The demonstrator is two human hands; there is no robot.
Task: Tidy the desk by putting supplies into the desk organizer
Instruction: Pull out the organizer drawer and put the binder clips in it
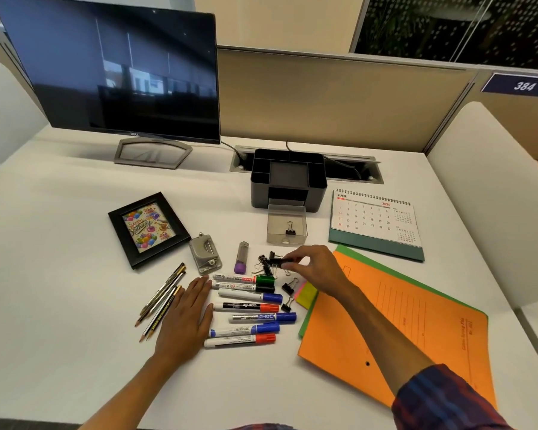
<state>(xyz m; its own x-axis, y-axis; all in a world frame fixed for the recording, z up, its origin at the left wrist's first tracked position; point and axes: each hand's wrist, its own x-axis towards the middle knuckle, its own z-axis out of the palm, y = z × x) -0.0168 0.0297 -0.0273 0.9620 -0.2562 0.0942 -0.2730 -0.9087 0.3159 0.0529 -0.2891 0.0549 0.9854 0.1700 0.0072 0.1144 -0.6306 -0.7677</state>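
Note:
The black desk organizer (316, 181) stands at the middle back of the desk. Its clear drawer (272, 226) lies out in front of it with one black binder clip (289, 228) inside. My right hand (316, 271) pinches a black binder clip (276, 261) at a small pile of clips (263, 265). Two more clips (289, 287) lie near the yellow sticky notes (306, 294). Flat on the desk rests my left hand (185, 318), fingers apart, between several pencils (163, 294) and a row of several markers (249, 308).
A framed birthday picture (148, 229), a grey hole punch (204, 254) and a purple-capped tube (242, 257) lie left of the clips. Orange and green folders (416, 324) lie at the right, a desk calendar (376, 223) behind them. A monitor (121, 72) stands back left.

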